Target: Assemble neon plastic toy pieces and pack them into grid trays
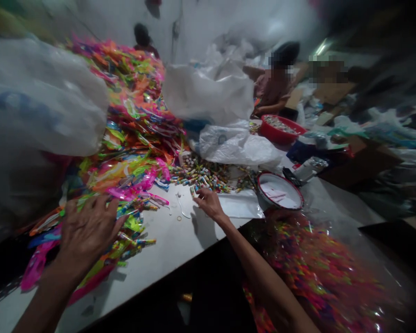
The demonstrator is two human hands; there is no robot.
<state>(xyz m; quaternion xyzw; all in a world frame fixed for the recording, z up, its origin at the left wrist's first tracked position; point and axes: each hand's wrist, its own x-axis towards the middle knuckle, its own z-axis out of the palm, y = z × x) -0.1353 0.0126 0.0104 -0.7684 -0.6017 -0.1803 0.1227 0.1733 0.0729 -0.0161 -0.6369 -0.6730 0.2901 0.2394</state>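
My left hand [88,226] lies spread, palm down, over a heap of bright plastic pieces [135,224] at the table's left. Small tubes with colourful printed wrappers stick out of that heap beside my fingers. My right hand [210,203] pinches a small printed tube [193,192] between thumb and fingers, just in front of a pile of similar tubes [208,178]. Between my hands, a thin white strand [183,208] and a small ring [179,218] rest on the white table [166,259].
A tall mound of coloured plastic pieces [135,111] rises behind, flanked by white sacks [208,90]. At right stand a white basin with a red rim [280,192], a full red basin [280,129] and a clear bag of colourful pieces [319,273]. Another person [273,88] sits beyond.
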